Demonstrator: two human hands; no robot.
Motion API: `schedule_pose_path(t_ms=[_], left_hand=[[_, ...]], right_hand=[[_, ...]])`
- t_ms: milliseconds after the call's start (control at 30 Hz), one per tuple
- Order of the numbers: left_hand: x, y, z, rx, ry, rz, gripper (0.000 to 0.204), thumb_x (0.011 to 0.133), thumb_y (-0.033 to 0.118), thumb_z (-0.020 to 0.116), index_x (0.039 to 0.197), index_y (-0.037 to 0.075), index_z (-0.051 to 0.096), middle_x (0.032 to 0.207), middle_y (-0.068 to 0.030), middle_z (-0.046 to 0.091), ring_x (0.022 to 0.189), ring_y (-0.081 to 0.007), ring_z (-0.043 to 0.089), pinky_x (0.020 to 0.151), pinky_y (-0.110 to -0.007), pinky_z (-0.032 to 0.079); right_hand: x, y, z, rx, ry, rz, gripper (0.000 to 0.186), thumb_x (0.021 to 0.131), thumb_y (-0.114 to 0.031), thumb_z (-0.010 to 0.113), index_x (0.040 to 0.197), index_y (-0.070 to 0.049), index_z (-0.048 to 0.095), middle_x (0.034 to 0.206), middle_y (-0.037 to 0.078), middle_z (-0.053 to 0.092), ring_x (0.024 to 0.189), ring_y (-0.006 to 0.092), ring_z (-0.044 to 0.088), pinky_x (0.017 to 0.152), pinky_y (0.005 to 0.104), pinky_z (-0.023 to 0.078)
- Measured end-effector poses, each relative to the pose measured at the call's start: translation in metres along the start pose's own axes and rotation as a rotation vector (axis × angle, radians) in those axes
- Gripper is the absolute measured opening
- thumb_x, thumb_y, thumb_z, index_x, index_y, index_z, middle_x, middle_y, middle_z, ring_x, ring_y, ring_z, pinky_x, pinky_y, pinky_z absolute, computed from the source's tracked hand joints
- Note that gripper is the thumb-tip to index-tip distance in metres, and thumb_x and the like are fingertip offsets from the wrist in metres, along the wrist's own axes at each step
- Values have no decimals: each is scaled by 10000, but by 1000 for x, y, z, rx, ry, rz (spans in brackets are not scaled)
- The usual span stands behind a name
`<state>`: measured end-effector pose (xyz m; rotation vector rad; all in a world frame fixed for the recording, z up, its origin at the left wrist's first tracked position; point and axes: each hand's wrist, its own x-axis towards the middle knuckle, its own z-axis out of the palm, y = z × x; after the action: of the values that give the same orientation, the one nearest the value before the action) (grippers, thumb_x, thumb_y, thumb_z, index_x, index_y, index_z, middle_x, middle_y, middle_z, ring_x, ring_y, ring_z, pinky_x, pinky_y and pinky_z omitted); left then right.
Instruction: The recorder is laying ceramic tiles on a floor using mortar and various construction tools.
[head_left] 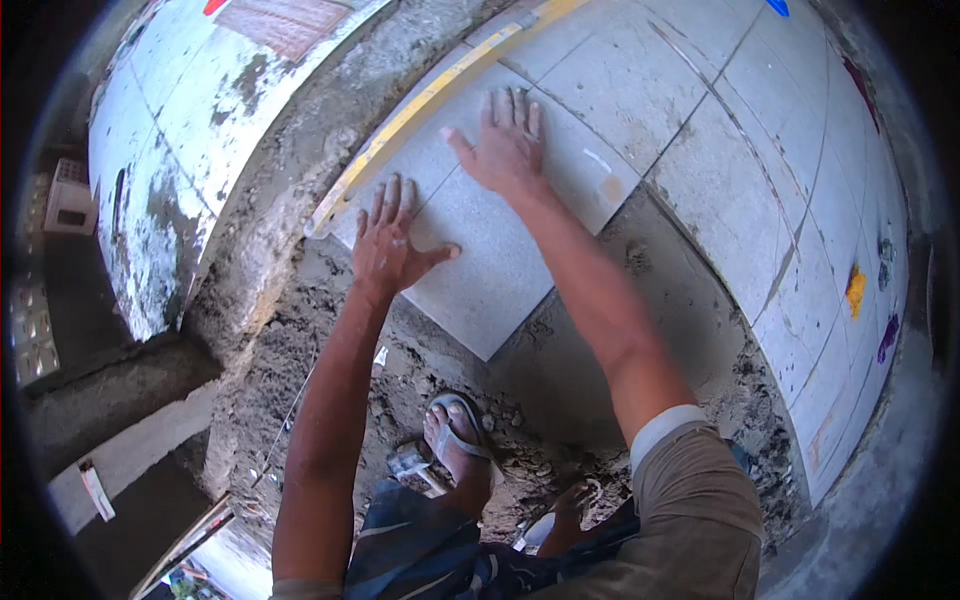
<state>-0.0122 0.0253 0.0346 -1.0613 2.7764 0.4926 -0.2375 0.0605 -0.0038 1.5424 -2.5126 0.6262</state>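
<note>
Both my hands rest spread on a pale speckled tile (485, 300) laid in grey mortar (620, 340). My left hand (390, 240) is on its left part, thumb out to the right. My right hand (505, 145) is higher up, fingers pointing away from me. A long yellow straightedge (410, 110) lies along the tile's far left edge, just beyond my fingertips. A metal tool (410, 462), too partly hidden to name, lies beside my sandalled foot (450, 435).
Tiled floor (750, 180) stretches to the right, with yellow (855, 290) and purple (887, 338) items. A raised white tiled surface (150, 190) lies left, beyond a rough cement strip (260, 230). Dark openings and concrete edges (130, 375) are at lower left. A thin string (290, 410) crosses the mortar.
</note>
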Motion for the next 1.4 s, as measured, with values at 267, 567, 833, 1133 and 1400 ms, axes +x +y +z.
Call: schedule_pose_path(t_ms=[267, 567, 833, 1133, 1400], left_hand=[[1, -4, 8, 40, 102, 51, 1271, 680, 769, 788, 1656, 124, 289, 1726, -164, 238, 1589, -384, 228, 1258, -587, 224], [1, -24, 14, 74, 148, 116, 1233, 706, 661, 840, 1666, 146, 264, 1733, -140, 233, 1588, -374, 237, 1255, -592, 237], [5, -29, 15, 21, 199, 175, 1268, 686, 710, 823, 1666, 135, 261, 1717, -171, 261, 1578, -392, 252, 1256, -591, 232], [0, -22, 11, 28, 175, 124, 1301, 670, 789, 781, 1663, 122, 267, 1713, -186, 260, 1577, -390, 254, 1261, -565, 232], [-9, -19, 10, 28, 180, 125, 1351, 644, 847, 751, 1654, 88, 272, 1714, -212, 234, 1583, -417, 218, 1270, -550, 220]], right_hand=[[-67, -19, -18, 92, -70, 20, 915, 999, -638, 489, 1575, 60, 349, 1650, 307, 302, 1558, 462, 245, 1257, 634, 109], [-130, -33, -32, 190, -127, -114, 959, 1008, -634, 456, 1584, 111, 274, 1674, 311, 234, 1578, 458, 184, 1266, 629, 70], [-92, -36, -99, 191, 21, -62, 940, 1017, -628, 450, 1590, 95, 275, 1653, 328, 266, 1567, 481, 202, 1243, 660, 100], [-94, -30, -43, 109, -42, 15, 970, 991, -676, 445, 1584, 81, 320, 1654, 316, 288, 1580, 442, 199, 1264, 640, 66], [-72, 0, -16, 59, -35, 1, 917, 1015, -628, 457, 1601, 57, 288, 1654, 313, 292, 1572, 461, 206, 1262, 634, 91]])
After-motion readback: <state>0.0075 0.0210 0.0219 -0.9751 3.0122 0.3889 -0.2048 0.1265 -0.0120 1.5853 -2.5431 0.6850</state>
